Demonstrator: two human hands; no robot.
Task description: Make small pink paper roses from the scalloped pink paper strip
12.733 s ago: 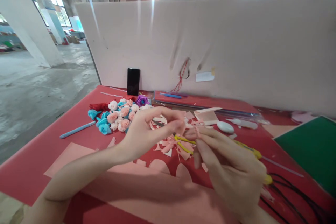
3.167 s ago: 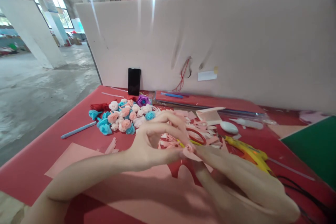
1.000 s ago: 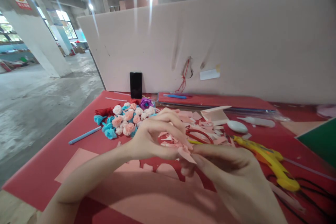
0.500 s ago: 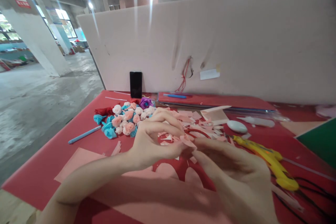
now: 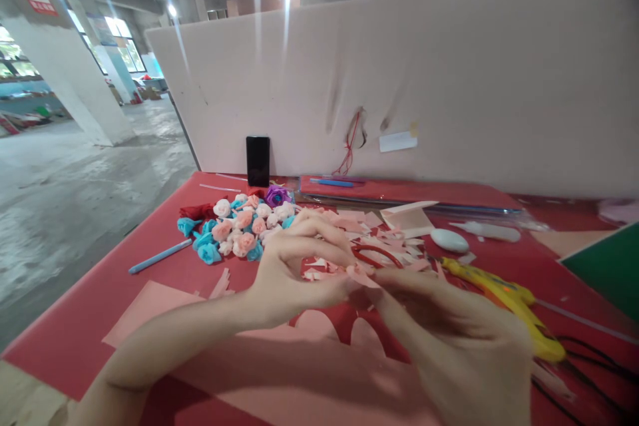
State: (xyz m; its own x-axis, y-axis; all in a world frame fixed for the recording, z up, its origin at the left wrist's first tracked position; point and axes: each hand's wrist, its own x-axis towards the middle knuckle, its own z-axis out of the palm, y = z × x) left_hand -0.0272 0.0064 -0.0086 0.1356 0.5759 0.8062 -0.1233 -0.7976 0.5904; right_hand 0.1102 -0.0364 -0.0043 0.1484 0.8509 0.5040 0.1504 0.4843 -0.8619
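Note:
Between the fingertips of both hands is a small pink paper flower (image 5: 360,274), partly hidden by the fingers. My left hand (image 5: 299,266) pinches it from the left, thumb and forefinger closed, the other fingers curved above. From the right, my right hand (image 5: 439,319) grips the flower's edge between thumb and forefinger. Below them lies a large pink paper sheet (image 5: 299,373) with rounded petal shapes (image 5: 314,326) by its far edge. Pink paper scraps (image 5: 389,239) and the red handles of scissors (image 5: 377,254) lie just behind the hands.
Finished paper flowers (image 5: 244,219) in pink, blue, white and purple are heaped at left, near a blue pen (image 5: 160,257). A yellow glue gun (image 5: 504,299) with black cords lies right, beside a white oval object (image 5: 449,240) and a plastic bottle (image 5: 486,231). A phone (image 5: 258,161) leans on the partition.
My right hand has shifted slightly right and turned, covering more of the glue gun. The pink flower's loose edge has changed angle between the fingers. My left hand has barely moved.

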